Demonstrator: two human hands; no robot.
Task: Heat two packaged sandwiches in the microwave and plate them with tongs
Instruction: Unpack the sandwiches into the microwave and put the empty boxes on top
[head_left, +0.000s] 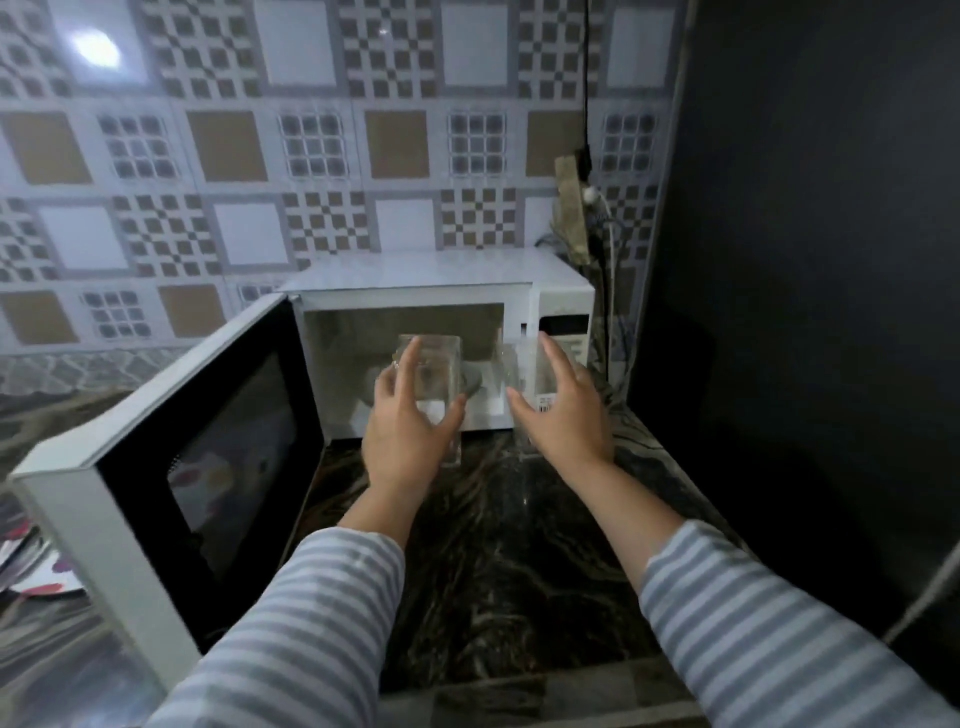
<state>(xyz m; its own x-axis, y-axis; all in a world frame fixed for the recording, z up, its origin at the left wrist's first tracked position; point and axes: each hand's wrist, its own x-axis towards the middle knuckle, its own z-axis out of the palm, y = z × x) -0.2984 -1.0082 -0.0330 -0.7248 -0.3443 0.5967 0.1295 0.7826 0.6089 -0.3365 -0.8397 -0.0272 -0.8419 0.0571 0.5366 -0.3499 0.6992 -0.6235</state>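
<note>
Two clear plastic packages are held up in front of the white microwave (436, 332), one in each hand. The left hand (410, 415) grips the left package (431, 374) from its near side, forefinger stretched up along one edge and thumb curled round the other; this package sits directly before the microwave's open cavity, just outside the opening. The right hand (563, 410) holds the right package (527, 374) the same way — fingers spread along its right side, thumb reaching across the lower left — and a small barcode label shows near its bottom edge. That package hangs before the microwave's right front, between the cavity and the control panel (565, 332). What lies inside either package cannot be made out; both look transparent and blurred.

The microwave door (208, 452) stands swung wide to the left of the cavity, its dark window facing the camera. The microwave rests on a dark marbled counter (498, 561), backed by a patterned tile wall (311, 156). Left of the door, a plate with a coloured print (36, 577) peeks in at the frame's edge. Both forearms wear grey-and-white striped sleeves (311, 634).
</note>
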